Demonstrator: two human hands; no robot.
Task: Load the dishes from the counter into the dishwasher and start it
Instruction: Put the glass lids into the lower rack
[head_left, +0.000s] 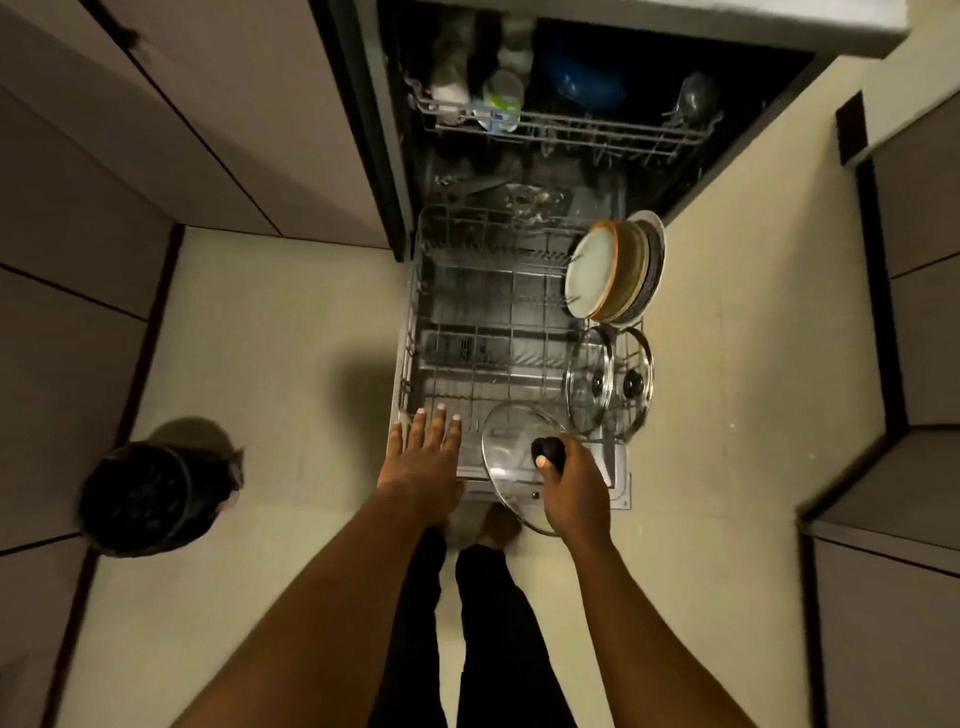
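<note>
The dishwasher stands open with its lower rack pulled out over the floor. My right hand grips the black knob of a glass lid, held tilted over the rack's near right corner. With fingers straight, my left hand hovers at the rack's near left edge. Several plates stand upright on the rack's right side. Two more glass lids stand just in front of them. The upper rack holds cups, a blue bowl and a glass.
A dark round bin stands on the floor to my left. Cabinet fronts line the left side, and more cabinets line the right. My legs and feet are just in front of the open dishwasher door. The rack's left and middle hold no dishes.
</note>
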